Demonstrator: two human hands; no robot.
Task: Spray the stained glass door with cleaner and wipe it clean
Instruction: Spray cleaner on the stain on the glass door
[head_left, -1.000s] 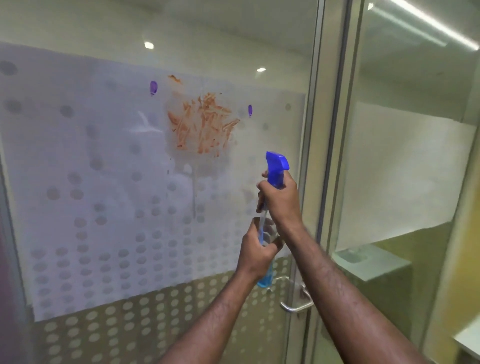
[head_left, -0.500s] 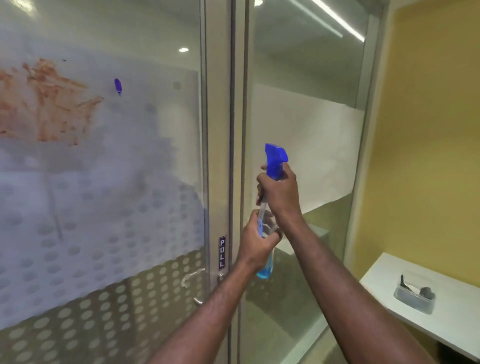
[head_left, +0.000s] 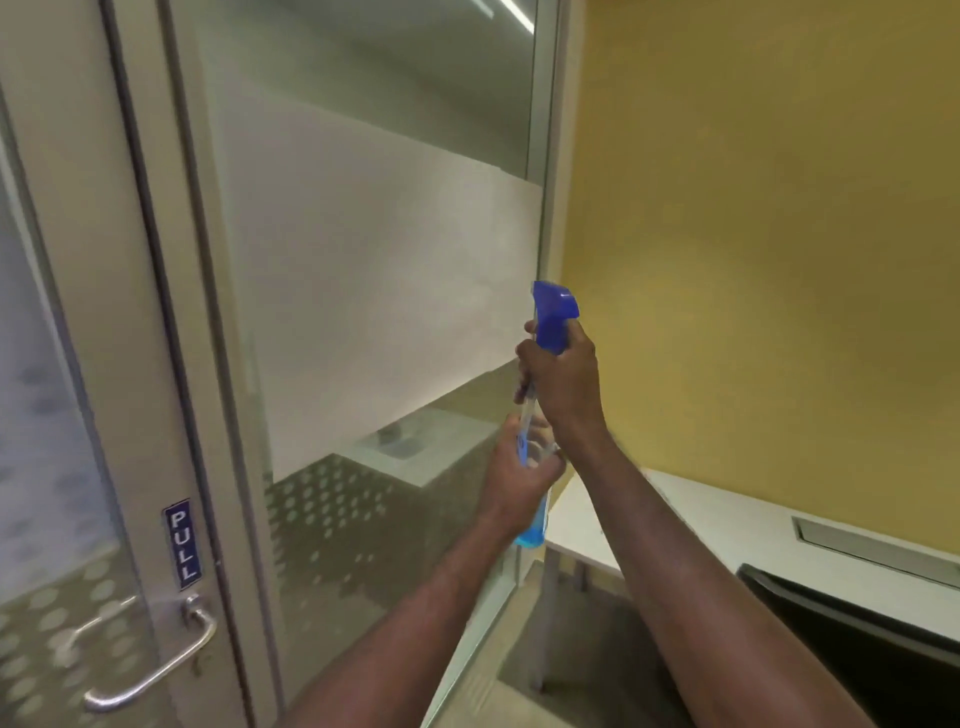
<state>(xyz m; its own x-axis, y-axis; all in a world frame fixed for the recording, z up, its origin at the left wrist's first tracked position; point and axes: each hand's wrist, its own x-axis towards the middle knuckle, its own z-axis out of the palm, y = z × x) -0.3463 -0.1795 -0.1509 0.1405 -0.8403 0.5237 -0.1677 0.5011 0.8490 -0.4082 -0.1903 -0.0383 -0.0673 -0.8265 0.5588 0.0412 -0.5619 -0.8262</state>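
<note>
Both forearms reach up from the bottom edge. The left hand (head_left: 519, 475) is wrapped around the body of the spray bottle (head_left: 537, 415), whose blue liquid shows below the fist. The right hand (head_left: 563, 384) grasps the neck just under the blue trigger head, which is upright. The bottle is held in front of the fixed glass panel (head_left: 374, 312) with its frosted band, well apart from the glass door (head_left: 47, 415) at the left edge. On the door frame sit a metal handle (head_left: 156, 670) and a blue PULL sign (head_left: 182, 545). A white desk (head_left: 727, 530) stands against the yellow wall (head_left: 779, 234).
</note>
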